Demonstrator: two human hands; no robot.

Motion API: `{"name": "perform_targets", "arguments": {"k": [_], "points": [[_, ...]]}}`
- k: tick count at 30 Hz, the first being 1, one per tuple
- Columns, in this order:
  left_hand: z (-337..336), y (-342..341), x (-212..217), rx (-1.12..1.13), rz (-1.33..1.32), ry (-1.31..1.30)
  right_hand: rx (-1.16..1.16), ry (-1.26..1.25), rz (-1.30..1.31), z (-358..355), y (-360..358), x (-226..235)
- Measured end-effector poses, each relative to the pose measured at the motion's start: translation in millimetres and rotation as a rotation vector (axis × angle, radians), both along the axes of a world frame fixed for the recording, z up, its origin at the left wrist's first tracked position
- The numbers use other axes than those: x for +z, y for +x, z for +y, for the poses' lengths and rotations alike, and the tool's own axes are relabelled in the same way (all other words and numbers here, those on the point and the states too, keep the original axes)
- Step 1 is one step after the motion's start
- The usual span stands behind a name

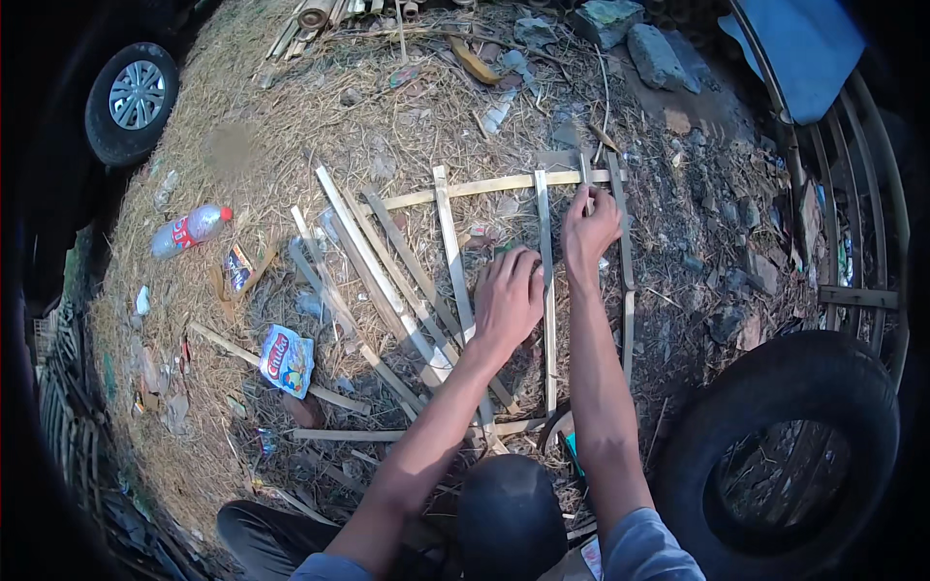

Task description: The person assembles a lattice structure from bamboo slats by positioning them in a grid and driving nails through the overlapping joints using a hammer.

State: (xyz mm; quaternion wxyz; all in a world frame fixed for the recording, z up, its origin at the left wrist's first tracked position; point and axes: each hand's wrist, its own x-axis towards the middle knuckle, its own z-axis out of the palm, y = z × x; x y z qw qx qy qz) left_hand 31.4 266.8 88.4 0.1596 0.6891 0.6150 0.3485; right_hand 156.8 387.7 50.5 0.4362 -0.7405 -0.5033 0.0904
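Observation:
Several narrow bamboo slats lie on the ground as a lattice. A long cross slat (465, 188) runs along the far side under upright ones. My right hand (591, 232) is closed on a short upright slat (585, 167) near the far right corner, beside the rightmost slat (626, 242). My left hand (510, 298) is curled between a left upright slat (450, 232) and a middle upright slat (545, 290). Its fingertips point down, and whatever they hold is hidden. Loose slats (383, 271) fan out left of the lattice. A near cross slat (349, 436) is partly covered by my left forearm.
A black tire (683, 484) lies at the near right, beside a metal frame (857, 298). Rocks (659, 58) sit at the far right. A plastic bottle (192, 230) and a blue-white packet (288, 360) lie on the left. A vehicle wheel (134, 102) stands at the far left.

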Motion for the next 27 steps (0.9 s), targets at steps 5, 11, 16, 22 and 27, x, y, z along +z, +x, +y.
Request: {"name": "perform_targets", "arguments": {"k": [5, 11, 16, 22, 27], "points": [[96.6, 19.9, -48.6, -0.013, 0.120, 0.111, 0.032, 0.078, -0.026, -32.4, -7.6, -14.7], [92.5, 30.6, -68.6, -0.146, 0.345, -0.070, 0.029, 0.097, -0.038, -42.0, 2.1, -37.4], [92.9, 27.3, -64.5, -0.164, 0.358, -0.186, 0.025, -0.099, 0.005, -38.0, -5.0, -22.5], [99.2, 29.1, -52.7, -0.153, 0.295, -0.360, -0.135, -0.476, -0.002, 55.9, -8.5, 77.0], [105.9, 32.7, -42.5, -0.161, 0.286, -0.275, -0.136, -0.344, 0.057, 187.2, 52.5, 107.6]]}}
